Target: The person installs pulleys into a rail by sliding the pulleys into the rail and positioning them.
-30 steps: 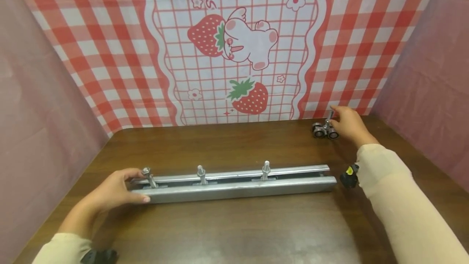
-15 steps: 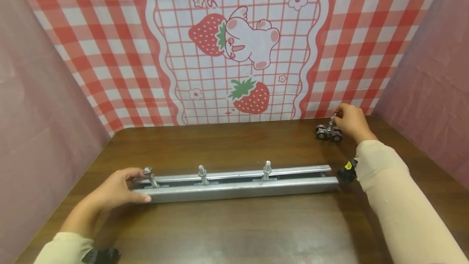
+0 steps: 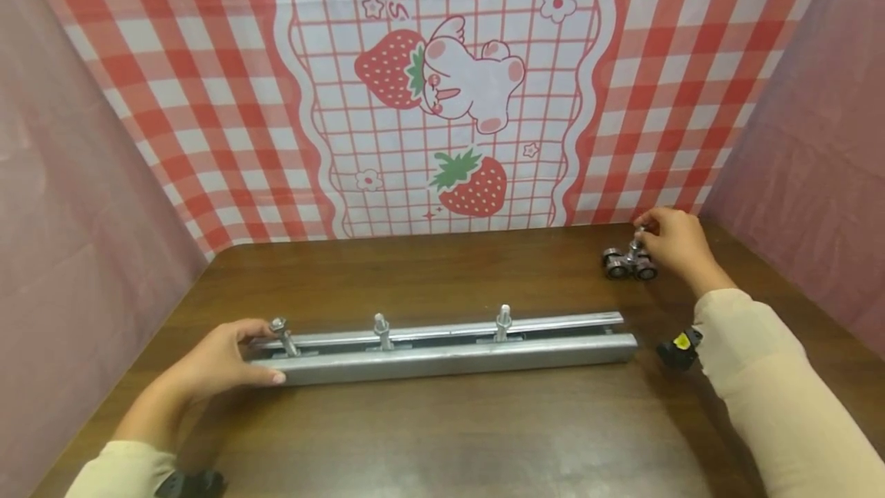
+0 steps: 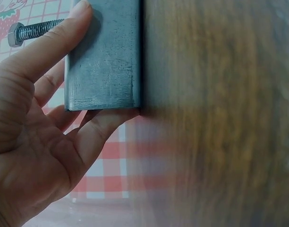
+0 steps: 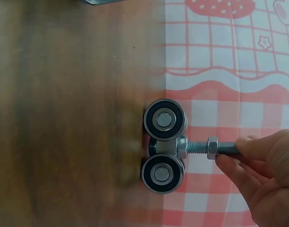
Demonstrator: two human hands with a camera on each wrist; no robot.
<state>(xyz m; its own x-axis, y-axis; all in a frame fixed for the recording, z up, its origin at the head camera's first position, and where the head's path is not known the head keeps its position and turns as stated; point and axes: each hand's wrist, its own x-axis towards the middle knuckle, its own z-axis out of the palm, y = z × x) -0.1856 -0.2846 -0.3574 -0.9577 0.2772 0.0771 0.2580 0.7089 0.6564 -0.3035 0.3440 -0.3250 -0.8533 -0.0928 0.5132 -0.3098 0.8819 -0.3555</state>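
Note:
A grey metal channel rail (image 3: 449, 361) lies lengthwise across the table, its slot facing up. Three bolts stand out of the slot: a tilted left bolt (image 3: 285, 338), a middle bolt (image 3: 382, 333) and a right bolt (image 3: 502, 323). My left hand (image 3: 207, 363) grips the rail's left end, thumb on the near side; the left wrist view shows that thumb against the rail wall (image 4: 106, 61). At the far right, my right hand (image 3: 681, 244) pinches the threaded bolt (image 5: 199, 147) of a wheeled trolley (image 3: 628, 264). The trolley's bolt points up; whether its wheels touch the table, I cannot tell.
The brown wooden table (image 3: 456, 436) ends at a red-and-white checked cloth (image 3: 207, 98) with strawberry prints. Pink cloth (image 3: 795, 114) hangs on both sides. A black wrist device (image 3: 679, 350) sits under the right sleeve, near the rail's right end.
My right hand first rests near the trolley's bolt, then pinches it. Trolley and hand have shifted slightly right and nearer to me. The left hand and the rail stay put.

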